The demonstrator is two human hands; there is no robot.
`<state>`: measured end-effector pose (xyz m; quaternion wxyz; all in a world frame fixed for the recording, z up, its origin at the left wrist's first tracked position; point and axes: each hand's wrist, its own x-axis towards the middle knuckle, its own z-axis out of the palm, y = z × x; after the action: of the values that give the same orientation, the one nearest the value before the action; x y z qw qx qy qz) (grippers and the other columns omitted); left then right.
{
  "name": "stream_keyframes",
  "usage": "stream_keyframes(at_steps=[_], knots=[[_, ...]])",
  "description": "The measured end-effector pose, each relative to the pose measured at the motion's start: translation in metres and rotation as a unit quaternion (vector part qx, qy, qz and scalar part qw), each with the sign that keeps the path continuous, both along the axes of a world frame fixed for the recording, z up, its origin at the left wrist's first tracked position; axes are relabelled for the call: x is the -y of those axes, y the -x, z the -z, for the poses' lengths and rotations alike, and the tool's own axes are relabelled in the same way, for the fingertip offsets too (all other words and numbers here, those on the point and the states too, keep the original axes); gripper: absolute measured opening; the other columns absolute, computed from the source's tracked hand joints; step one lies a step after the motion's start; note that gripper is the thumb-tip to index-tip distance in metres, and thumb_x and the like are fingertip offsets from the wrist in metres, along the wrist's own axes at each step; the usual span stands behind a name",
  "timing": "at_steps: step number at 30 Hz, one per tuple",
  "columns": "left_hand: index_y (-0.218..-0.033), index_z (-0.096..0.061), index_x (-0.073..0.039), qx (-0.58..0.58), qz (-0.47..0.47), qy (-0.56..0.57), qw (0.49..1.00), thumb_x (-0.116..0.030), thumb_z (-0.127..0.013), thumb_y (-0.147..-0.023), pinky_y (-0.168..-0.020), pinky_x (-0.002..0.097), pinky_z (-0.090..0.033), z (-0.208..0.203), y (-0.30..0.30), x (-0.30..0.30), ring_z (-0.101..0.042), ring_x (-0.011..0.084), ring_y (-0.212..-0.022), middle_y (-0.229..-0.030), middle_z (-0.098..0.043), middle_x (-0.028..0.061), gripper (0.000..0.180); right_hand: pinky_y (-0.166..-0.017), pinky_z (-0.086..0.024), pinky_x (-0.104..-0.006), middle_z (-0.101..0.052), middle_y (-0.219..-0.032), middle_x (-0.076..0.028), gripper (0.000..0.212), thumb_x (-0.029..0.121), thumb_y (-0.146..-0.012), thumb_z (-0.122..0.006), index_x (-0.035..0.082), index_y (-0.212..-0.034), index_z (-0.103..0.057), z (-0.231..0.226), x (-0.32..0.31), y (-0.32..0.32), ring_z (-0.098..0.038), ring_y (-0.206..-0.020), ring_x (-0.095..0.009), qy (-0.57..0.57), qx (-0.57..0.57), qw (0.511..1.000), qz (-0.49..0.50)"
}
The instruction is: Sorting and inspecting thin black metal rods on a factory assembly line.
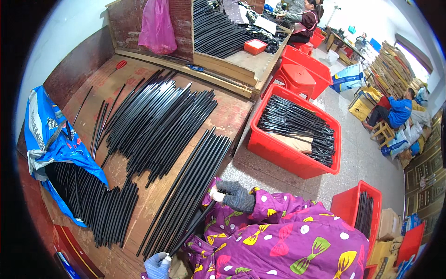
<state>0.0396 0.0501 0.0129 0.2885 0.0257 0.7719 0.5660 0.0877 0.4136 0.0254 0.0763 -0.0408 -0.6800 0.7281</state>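
My right hand (233, 197), in a dark grey knit glove with bare fingertips, is closed on the upper end of a thin black rod (197, 223). At the rod's lower end, by the table's near edge, my left hand (158, 266) in a pale blue-grey glove is closed with its thumb against the tip. A row of black rods (186, 195) lies side by side just left of the held one. Farther back is a larger pile of black rods (158, 125), some shining. More rods (111, 214) stick out of a blue plastic sack (60, 144) at the left.
Red scissors (120, 64) lie at the board table's (139, 204) back. A pink bag (158, 28) hangs behind. Right of the table stands a red bin (297, 167) of black pieces; another red bin (355, 195) is nearer. A person in blue (400, 111) sits far right.
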Motion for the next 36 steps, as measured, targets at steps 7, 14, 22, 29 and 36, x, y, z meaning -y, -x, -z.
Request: stream_keyframes(at_steps=[7,14,22,29,36], knots=[[-0.082,-0.058,0.003,0.01,-0.025,-0.003,1.0,-0.006,-0.061,-0.074,-0.036,0.0231,-0.037,-0.004,0.005,-0.001,-0.045,0.0109,-0.037,-0.05,-0.051,0.0057,0.012,-0.065,-0.042,-0.0238,-0.053,-0.079,0.0,0.011,0.015,-0.085,-0.053,0.004,-0.085,-0.054,-0.003,-0.007,0.002,-0.05,-0.074,-0.007,-0.022,0.014,1.0,0.002],[-0.082,-0.057,0.004,-0.009,-0.027,-0.034,0.999,-0.005,-0.061,-0.073,-0.035,0.0232,-0.035,-0.01,0.002,-0.005,-0.045,0.0105,-0.037,-0.051,-0.051,0.0051,0.013,-0.071,-0.042,-0.0286,-0.055,-0.08,-0.004,0.016,0.018,-0.086,-0.053,0.003,-0.082,-0.055,-0.011,-0.001,0.008,-0.053,-0.08,-0.012,-0.044,-0.013,0.999,-0.008],[-0.082,-0.057,0.004,-0.003,-0.042,-0.05,0.998,-0.006,-0.061,-0.073,-0.034,0.0239,-0.035,-0.017,0.006,-0.001,-0.045,0.0111,-0.036,-0.05,-0.05,0.0059,0.014,-0.059,-0.043,-0.0216,-0.053,-0.078,0.0,0.013,0.017,-0.085,-0.056,0.005,-0.087,-0.055,-0.015,-0.028,0.01,-0.05,-0.067,-0.005,0.019,0.013,1.0,0.019],[-0.082,-0.057,0.005,-0.013,-0.042,-0.065,0.997,-0.004,-0.059,-0.072,-0.034,0.0242,-0.035,-0.006,0.009,-0.002,-0.045,0.0118,-0.036,-0.05,-0.05,0.0065,0.014,-0.061,-0.042,-0.0235,-0.052,-0.074,0.001,0.016,0.019,-0.085,-0.055,0.003,-0.086,-0.055,-0.019,-0.019,0.016,-0.05,-0.07,-0.006,-0.071,-0.014,0.997,-0.016],[-0.08,-0.058,0.004,-0.036,-0.037,-0.053,0.997,-0.009,-0.06,-0.071,-0.035,0.0244,-0.036,-0.004,0.017,0.025,-0.046,0.0114,-0.038,-0.05,-0.051,0.006,0.016,-0.048,-0.038,-0.0208,-0.052,-0.066,0.001,0.011,0.015,-0.08,-0.057,0.005,-0.082,-0.058,-0.018,-0.084,0.037,-0.047,-0.056,-0.006,0.032,0.04,0.994,0.101]])
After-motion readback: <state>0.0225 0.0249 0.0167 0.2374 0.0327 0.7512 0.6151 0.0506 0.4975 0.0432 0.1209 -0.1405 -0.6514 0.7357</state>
